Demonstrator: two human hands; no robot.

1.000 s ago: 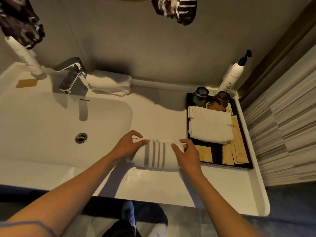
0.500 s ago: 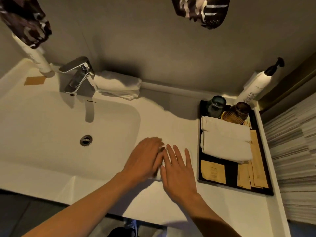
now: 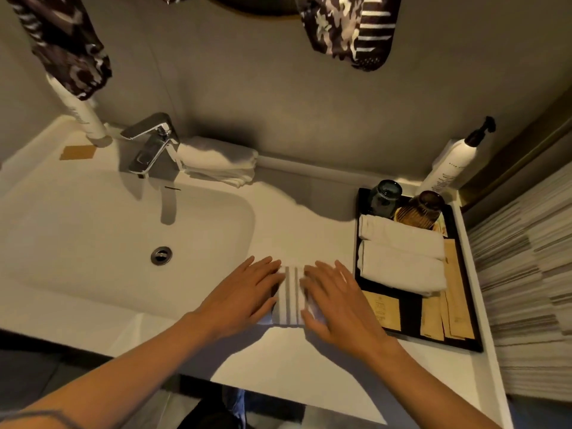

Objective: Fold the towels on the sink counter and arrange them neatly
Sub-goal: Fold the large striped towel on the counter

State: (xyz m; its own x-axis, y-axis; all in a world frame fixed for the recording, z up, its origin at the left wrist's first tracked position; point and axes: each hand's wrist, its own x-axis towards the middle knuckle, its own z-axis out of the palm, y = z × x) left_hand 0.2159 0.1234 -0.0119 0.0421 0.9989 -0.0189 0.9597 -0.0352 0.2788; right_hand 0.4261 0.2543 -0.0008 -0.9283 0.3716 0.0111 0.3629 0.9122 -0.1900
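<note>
Both hands, left hand [image 3: 244, 292] and right hand [image 3: 337, 300], have parted toward 9 and 3 o'clock, fingers [image 3: 263, 267] flat and extended, smoothing the striped towel [image 3: 290, 297] on the surface [image 3: 309, 230], so this fold appears nearly complete.

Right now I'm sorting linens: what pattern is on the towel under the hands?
White with grey stripes across its middle, on the towel; head view.

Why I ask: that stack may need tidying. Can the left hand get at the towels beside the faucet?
Probably yes: the left hand lies flat on the striped towel, and only bare counter separates it from the folded towels.
</note>
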